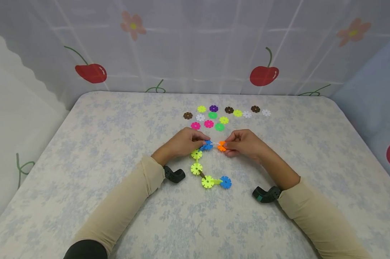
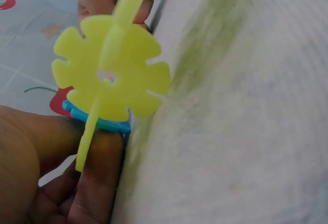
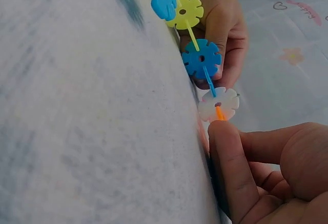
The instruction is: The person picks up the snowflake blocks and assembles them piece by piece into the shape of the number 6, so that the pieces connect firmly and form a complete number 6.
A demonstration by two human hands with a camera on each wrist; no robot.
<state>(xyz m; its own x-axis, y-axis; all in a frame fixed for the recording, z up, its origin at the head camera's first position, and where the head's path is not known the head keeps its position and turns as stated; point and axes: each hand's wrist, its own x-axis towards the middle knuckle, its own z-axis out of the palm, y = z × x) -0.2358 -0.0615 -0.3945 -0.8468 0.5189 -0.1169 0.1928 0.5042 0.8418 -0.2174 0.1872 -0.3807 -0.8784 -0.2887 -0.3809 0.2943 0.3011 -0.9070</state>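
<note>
A curved chain of notched, flower-shaped plastic discs lies on the table, with a yellow disc [image 1: 196, 168] midway and a blue disc [image 1: 225, 182] at its near end. At the far end, my left hand [image 1: 186, 141] pinches a blue disc [image 1: 208, 145] between thumb and fingers. Beyond it sits a white disc [image 3: 228, 101], seen in the right wrist view slotted to the blue one. My right hand [image 1: 244, 144] pinches an orange disc [image 1: 221, 146], whose edge meets the white disc; its far side is hidden by the fingertips. A yellow disc [image 2: 138, 75] fills the left wrist view.
Several loose discs lie behind the hands, among them a pink disc [image 1: 209, 124], a green disc [image 1: 219, 127], a purple disc [image 1: 213, 108] and a brown disc [image 1: 255, 109]. A patterned cloth covers the table [image 1: 117, 136]; a cherry-print curtain [image 1: 188, 46] hangs behind.
</note>
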